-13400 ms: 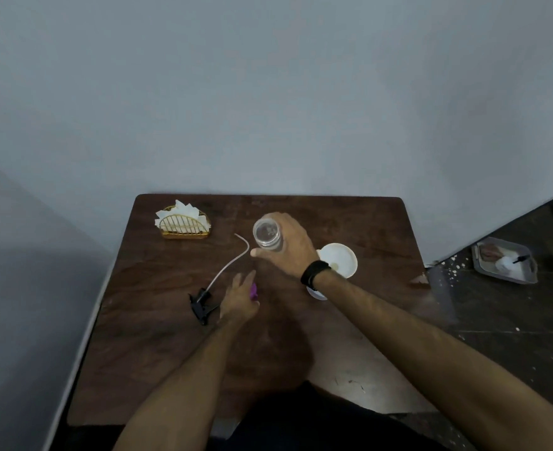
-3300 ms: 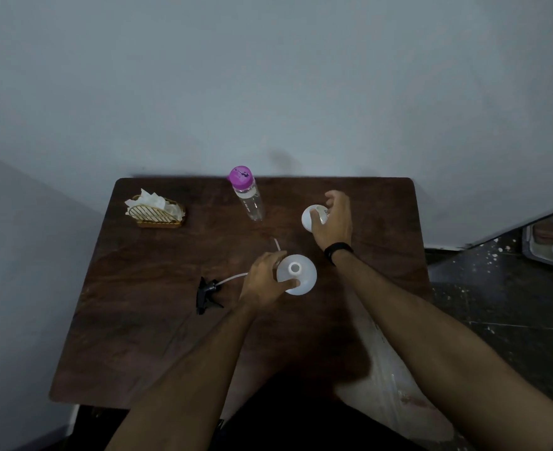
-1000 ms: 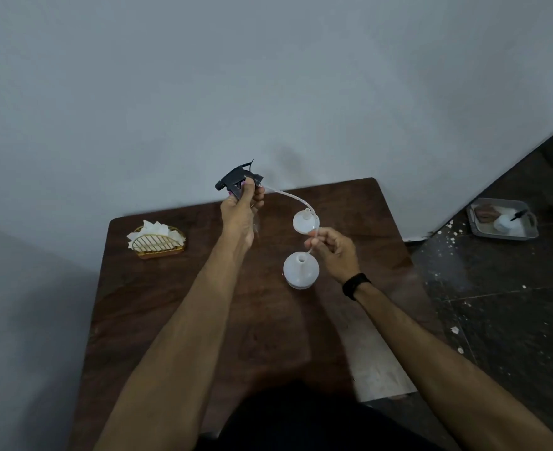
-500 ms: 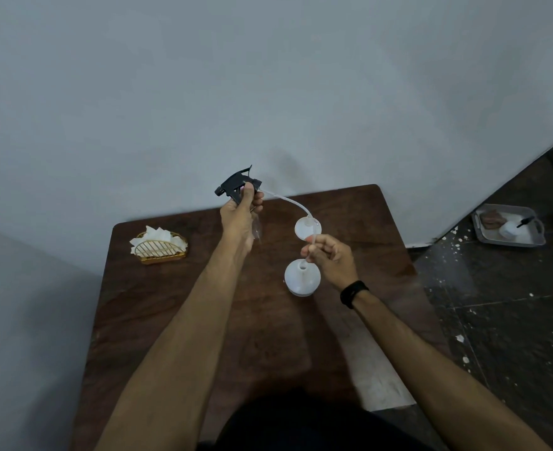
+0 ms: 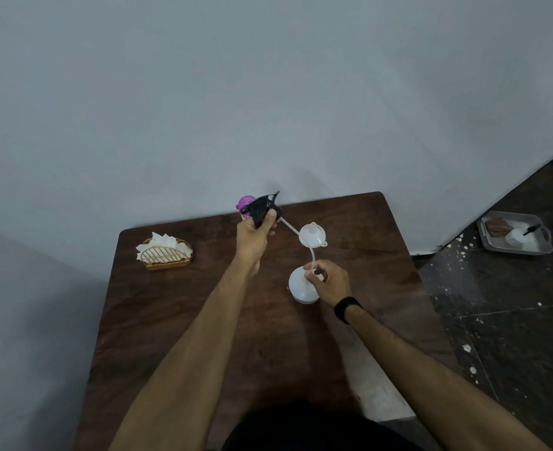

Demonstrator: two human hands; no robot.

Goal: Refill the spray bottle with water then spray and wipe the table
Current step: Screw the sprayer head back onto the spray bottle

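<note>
The white spray bottle (image 5: 301, 286) stands uncapped on the dark wooden table (image 5: 177, 320). My left hand (image 5: 254, 237) holds the black trigger sprayer head (image 5: 262, 205) up above the table's far edge. Its clear dip tube (image 5: 312, 253) curves down to the bottle's neck, where my right hand (image 5: 328, 279) pinches the tube's lower end. A white funnel (image 5: 313, 236) lies upside down on the table behind the bottle. The water bottle with a purple cap (image 5: 245, 202) stands at the far edge, mostly hidden behind my left hand.
A gold wire holder with white napkins (image 5: 165, 252) sits at the table's far left. The table backs onto a grey wall. On the dark floor to the right lies a grey tray (image 5: 514, 237) holding a small bottle and a cloth.
My left hand has lowered the sprayer head a little and the tube now bends down steeply. My right hand still guides the tube's end at the bottle's mouth. The camera has tilted.
</note>
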